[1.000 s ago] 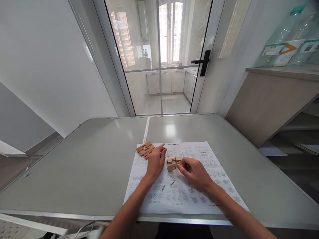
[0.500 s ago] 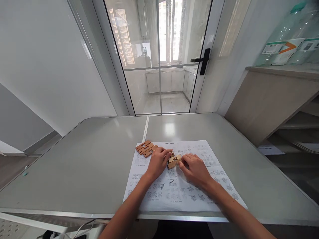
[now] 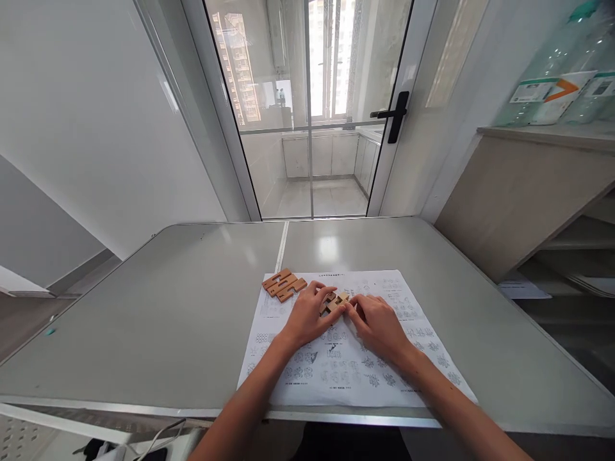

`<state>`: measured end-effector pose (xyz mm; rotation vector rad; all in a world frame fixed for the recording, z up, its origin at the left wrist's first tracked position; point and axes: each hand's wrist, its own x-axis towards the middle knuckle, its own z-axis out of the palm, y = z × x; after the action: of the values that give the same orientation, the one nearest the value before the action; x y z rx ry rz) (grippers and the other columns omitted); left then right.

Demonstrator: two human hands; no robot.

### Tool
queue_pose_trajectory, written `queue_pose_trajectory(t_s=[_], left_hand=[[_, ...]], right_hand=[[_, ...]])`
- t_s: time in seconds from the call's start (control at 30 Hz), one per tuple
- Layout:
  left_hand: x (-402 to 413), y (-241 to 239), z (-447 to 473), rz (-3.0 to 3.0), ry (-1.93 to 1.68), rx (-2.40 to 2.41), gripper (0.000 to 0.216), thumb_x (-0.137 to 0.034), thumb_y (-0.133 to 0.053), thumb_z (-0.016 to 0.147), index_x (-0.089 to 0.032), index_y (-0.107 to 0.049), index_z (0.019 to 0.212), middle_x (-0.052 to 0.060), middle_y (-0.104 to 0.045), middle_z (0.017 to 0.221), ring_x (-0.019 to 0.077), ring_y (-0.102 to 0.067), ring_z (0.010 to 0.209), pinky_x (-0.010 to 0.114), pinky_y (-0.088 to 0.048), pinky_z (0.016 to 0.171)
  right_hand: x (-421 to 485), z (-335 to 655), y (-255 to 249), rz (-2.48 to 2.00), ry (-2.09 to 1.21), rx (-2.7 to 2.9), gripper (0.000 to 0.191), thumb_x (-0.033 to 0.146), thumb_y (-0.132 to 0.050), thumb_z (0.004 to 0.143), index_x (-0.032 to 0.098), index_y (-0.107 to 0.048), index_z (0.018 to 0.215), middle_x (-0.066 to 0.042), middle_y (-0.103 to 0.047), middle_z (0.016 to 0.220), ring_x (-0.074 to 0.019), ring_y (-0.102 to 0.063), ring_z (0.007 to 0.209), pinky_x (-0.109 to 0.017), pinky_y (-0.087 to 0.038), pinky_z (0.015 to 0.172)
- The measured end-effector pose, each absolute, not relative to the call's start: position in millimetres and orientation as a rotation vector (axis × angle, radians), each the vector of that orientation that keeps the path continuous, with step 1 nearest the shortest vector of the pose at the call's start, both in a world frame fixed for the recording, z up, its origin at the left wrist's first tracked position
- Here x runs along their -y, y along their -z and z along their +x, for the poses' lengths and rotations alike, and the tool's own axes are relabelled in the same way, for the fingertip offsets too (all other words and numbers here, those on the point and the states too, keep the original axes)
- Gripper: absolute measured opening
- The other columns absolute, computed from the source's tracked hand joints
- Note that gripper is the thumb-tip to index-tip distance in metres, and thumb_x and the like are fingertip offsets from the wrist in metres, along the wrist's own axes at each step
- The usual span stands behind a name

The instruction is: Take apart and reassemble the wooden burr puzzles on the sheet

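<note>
Small light wooden puzzle blocks (image 3: 335,303) with notches lie fitted together on a printed paper sheet (image 3: 331,394). My left hand (image 3: 307,315) curls round them from the left, fingers on the far side and thumb along the near side. At their right end, my right hand (image 3: 375,320) pinches with thumb and index finger. The fingers cover parts of the blocks, so how they interlock cannot be made out. Beyond my left hand, several darker notched wooden pieces (image 3: 283,285) lie side by side, with small marks on their ends.
The grey table (image 3: 144,333) extends to both sides, with a glass door (image 3: 331,153) behind it. Clear plastic bottles (image 3: 552,96) stand on a shelf at right. Cables (image 3: 158,438) lie below the table's front left edge.
My left thumb has moved across to the near side of the blocks, closing round them. My right hand stays at their right end. The camera view has shifted slightly.
</note>
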<state>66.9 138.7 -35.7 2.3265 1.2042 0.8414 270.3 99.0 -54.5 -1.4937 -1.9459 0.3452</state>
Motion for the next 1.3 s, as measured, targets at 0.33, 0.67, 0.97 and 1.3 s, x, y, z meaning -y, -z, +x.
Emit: queue_pose_trajectory(t_s=[0.33,0.67,0.97,1.3], left_hand=[[-135,30,68,2.411,-0.825,-1.17,0.048,-0.042,-0.074,0.085,-0.026,-0.067,0.13,0.011,-0.062,0.12,0.03,-0.062,0.112,0.047,-0.051,0.101],[-137,38,71,2.501,-0.905,-1.457,0.041,-0.024,-0.071,0.08,-0.024,-0.07,0.121,0.009,-0.068,0.116,0.0325,-0.059,0.114,0.052,-0.041,0.108],[-138,39,70,2.454,-0.95,-1.665,0.034,-0.017,-0.07,0.075,-0.024,-0.07,0.108,0.01,-0.067,0.116,0.0343,-0.057,0.112,0.058,-0.034,0.112],[-133,33,69,2.575,-1.089,-1.349,0.044,-0.001,-0.058,0.073,-0.023,-0.062,0.11,0.009,-0.063,0.116,0.0284,-0.059,0.11,0.046,-0.048,0.1]], right_hand=[[-101,272,61,-1.505,-0.405,1.865,0.037,0.04,-0.048,0.105,0.018,-0.06,0.132,-0.003,-0.072,0.079,-0.0242,-0.066,0.076,-0.039,-0.05,0.08],[-98,271,50,-1.314,-0.444,2.038,0.028,0.029,-0.051,0.103,0.026,-0.072,0.121,-0.003,-0.074,0.085,-0.0229,-0.066,0.082,-0.041,-0.049,0.088],[-99,270,53,-1.33,-0.456,2.01,0.021,0.025,-0.051,0.102,0.024,-0.071,0.107,-0.002,-0.073,0.083,-0.0228,-0.066,0.081,-0.041,-0.048,0.086],[-97,270,53,-1.309,-0.458,2.009,0.019,0.023,-0.051,0.102,0.024,-0.069,0.102,-0.002,-0.075,0.089,-0.0222,-0.067,0.081,-0.039,-0.048,0.085]])
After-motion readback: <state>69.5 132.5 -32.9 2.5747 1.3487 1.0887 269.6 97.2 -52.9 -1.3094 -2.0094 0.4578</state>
